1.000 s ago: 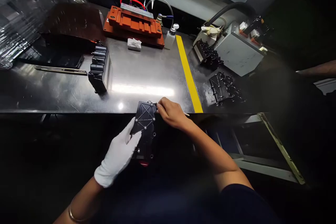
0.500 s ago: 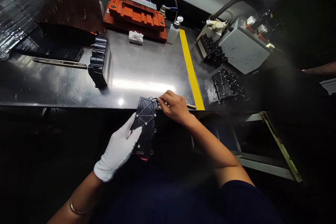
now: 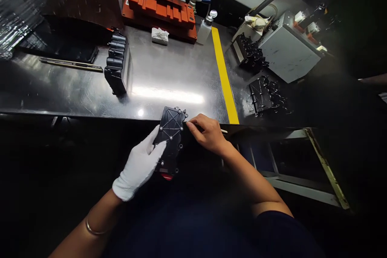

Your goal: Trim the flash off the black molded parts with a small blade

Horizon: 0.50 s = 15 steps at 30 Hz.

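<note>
Close-up first: the left hand [image 3: 137,165] in a white cotton glove has its grip pressed flat on a black molded plastic plate [image 3: 171,139], which sits right at the front edge of the steel surface [image 3: 169,76], with a small red bit [image 3: 166,176] poking out its lower end. The bare right hand [image 3: 208,134] is just beside the plate's top corner, its grip pinching a thin tan stick [image 3: 224,131].

Past the grip there's a yellow stripe [image 3: 225,76], a row of black connector blocks [image 3: 117,64], and a black molded part [image 3: 266,94]. Further back are a white cloth [image 3: 160,36], a plastic bottle [image 3: 206,28], an orange fixture [image 3: 159,12], and a grey metal box [image 3: 288,53].
</note>
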Available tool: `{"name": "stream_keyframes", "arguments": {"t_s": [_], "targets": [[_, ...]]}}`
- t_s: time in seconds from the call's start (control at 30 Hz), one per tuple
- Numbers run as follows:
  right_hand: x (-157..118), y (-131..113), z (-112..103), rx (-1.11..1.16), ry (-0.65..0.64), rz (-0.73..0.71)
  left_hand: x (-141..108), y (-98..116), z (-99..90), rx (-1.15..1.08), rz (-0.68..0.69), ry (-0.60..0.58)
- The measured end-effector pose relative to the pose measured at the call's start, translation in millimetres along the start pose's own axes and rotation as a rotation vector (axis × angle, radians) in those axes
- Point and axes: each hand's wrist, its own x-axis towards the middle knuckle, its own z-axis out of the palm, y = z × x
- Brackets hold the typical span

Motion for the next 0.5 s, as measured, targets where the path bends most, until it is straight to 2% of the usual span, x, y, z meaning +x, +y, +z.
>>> {"name": "stream_keyframes", "arguments": {"t_s": [0.1,0.23,0.5], "targets": [[-6.2,-2.3,-2.0,-0.023,-0.049,-0.055,0.9,-1.2,-0.9,0.022,0.007,0.005],[-1.8,-5.1,-5.0,-0.156,-0.091,-0.049,1.2,0.5,-0.9,0.015,0.015,0.022],[1.8,-4.2,-7.9,-0.175,-0.119,-0.083,1.9,1.1,-2.4,0.028,0.016,0.021]]}}
